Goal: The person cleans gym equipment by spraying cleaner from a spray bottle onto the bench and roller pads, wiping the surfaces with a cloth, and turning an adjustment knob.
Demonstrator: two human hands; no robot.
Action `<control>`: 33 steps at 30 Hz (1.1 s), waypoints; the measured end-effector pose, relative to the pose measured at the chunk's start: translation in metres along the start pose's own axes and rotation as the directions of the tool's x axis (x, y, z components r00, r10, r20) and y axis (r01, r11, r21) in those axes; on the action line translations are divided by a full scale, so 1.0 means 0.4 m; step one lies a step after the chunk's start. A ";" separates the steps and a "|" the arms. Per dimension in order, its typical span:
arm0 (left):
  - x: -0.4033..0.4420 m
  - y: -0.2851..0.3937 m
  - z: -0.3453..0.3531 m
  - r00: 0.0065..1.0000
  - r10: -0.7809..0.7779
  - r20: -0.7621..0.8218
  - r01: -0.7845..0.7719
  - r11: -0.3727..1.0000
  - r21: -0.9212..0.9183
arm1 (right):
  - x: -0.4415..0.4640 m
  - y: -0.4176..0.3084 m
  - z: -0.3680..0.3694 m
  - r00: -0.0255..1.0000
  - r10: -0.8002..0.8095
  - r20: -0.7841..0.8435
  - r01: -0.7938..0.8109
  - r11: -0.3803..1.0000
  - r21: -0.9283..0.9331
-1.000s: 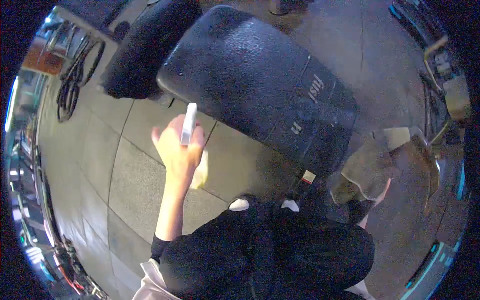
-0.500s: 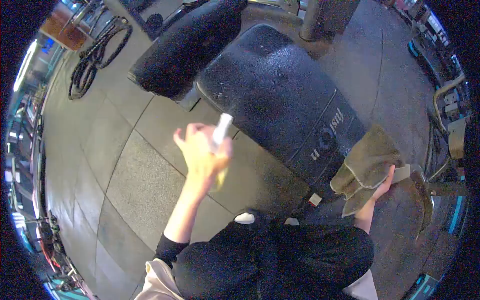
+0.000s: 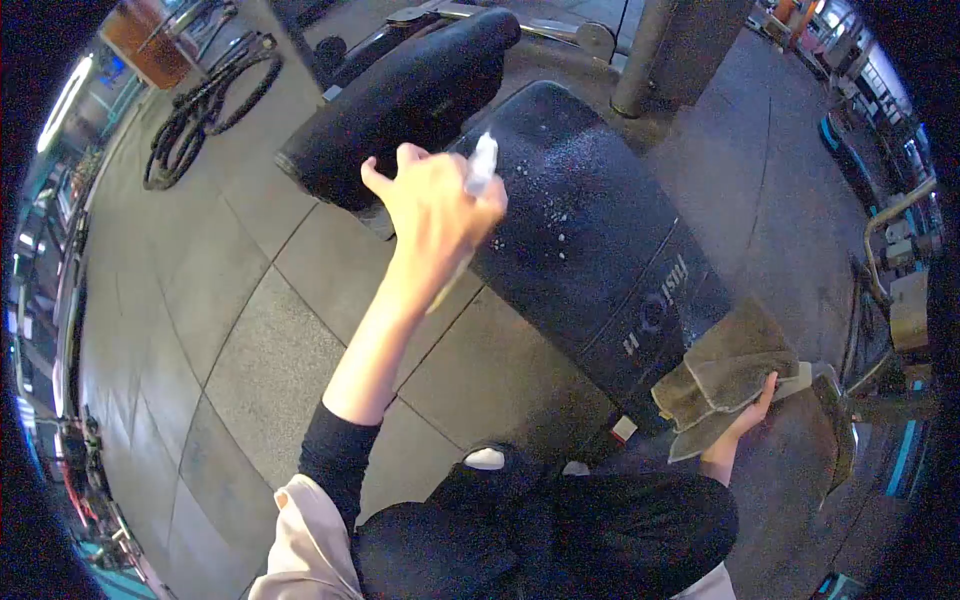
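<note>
My left hand (image 3: 435,205) is wrapped round a spray bottle whose white nozzle (image 3: 484,160) points toward a black padded seat (image 3: 590,200). Most of the bottle is hidden behind the hand and wrist. White droplets and a foamy patch lie on the seat's upper part. At the lower right my right hand (image 3: 750,420) holds a grey-brown cloth (image 3: 735,360) beside the seat's near end. Its thumb lies on the cloth, and the other fingers are hidden under it.
A black padded roller (image 3: 400,110) lies beyond the seat at the upper left. A coiled black rope (image 3: 215,115) rests on the tiled floor. A dark upright post (image 3: 680,55) stands behind the seat. Metal machine parts (image 3: 905,250) are at the right edge.
My left hand has moved up and forward with the bottle, over the seat's left edge. White droplets now show on the seat. The cloth in my right hand has come into fuller view.
</note>
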State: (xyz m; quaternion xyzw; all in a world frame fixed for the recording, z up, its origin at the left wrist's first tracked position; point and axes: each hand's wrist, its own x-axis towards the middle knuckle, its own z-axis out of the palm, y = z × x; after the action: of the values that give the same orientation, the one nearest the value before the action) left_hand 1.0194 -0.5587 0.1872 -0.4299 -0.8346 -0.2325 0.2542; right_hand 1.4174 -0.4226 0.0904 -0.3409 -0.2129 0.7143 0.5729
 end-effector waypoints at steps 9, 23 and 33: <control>-0.002 0.063 0.034 0.995 -0.029 0.099 0.032 0.999 -0.024 | -0.033 -0.033 -0.002 0.997 0.073 0.040 -0.074 0.997 0.033; -0.100 0.220 0.018 0.954 0.181 0.240 -0.142 0.975 -0.171 | -0.066 -0.015 -0.016 0.998 0.025 0.050 -0.026 1.000 0.008; -0.460 0.075 0.011 0.955 0.198 0.221 -0.041 0.826 -0.563 | 0.020 0.104 -0.029 0.854 0.222 0.471 0.324 0.483 -0.814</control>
State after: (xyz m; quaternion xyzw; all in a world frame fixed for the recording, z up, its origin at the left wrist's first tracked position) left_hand 1.1358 -0.6505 0.0742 -0.5643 -0.7296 -0.3859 0.0176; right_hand 1.3970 -0.4265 0.0518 -0.3710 -0.7012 0.5501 0.2607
